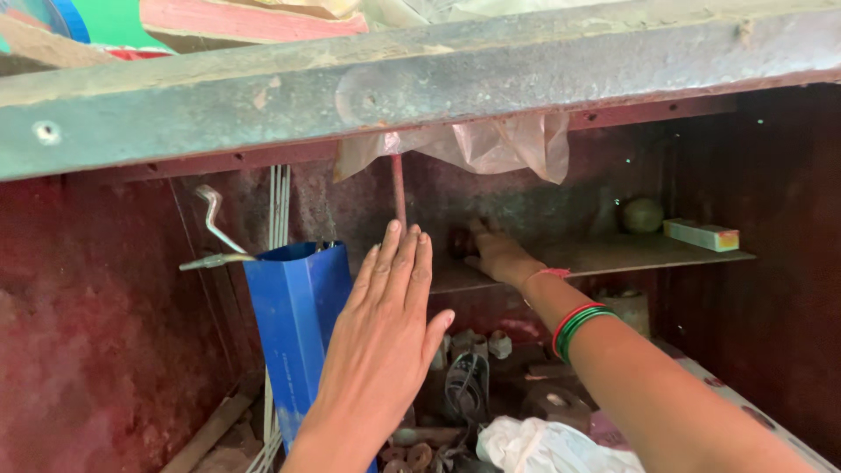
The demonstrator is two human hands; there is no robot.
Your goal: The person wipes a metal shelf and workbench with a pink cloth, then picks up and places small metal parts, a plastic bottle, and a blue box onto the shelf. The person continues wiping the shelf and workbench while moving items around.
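Inside a rusty red cabinet, the right hand (pixel 497 252) lies flat, fingers apart, on the metal shelf (pixel 613 254) by a small dark, stiff-looking block (pixel 461 241), while the left hand (pixel 385 324) hovers open below the shelf.

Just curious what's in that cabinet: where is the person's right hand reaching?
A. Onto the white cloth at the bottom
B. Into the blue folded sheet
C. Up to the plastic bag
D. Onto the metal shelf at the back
D: the right hand, bangles on its wrist, rests flat on the metal shelf, well apart from the blue folded sheet.
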